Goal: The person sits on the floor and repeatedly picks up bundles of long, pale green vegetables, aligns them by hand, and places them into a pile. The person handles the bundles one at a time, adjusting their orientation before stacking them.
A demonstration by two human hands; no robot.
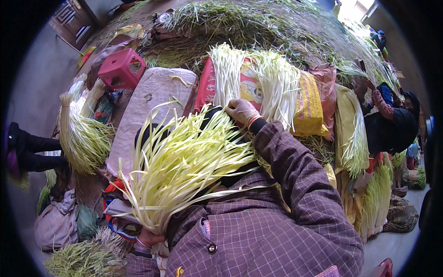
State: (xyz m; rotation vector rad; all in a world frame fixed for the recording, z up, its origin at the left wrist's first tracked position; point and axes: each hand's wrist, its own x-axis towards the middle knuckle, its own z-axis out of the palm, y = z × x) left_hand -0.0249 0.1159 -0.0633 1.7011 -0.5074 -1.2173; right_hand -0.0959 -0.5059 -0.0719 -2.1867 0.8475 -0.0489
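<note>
My left hand [151, 238] grips the pale base of a large bunch of yellow-green blanched chives [187, 155] at my left side. The long leaves fan upward and right across my lap. My right hand [245, 111], in a pale work glove, has its fingers pinched together at the far leaf tips; what lies between them is partly hidden. Just beyond that hand, a white-stalked bundle [226, 72] lies over a red printed sack [206, 85]. A second white bundle [278, 86] is draped to its right, beside a yellow sack [308, 104].
A cloth-covered block [155, 97] and a pink plastic stool [121, 68] stand ahead on the left. Tied chives [81, 135] stand at far left, near another person's legs [41, 152]. A co-worker [394, 117] sits at right by more chives [356, 138]. Loose trimmings [235, 27] cover the floor ahead.
</note>
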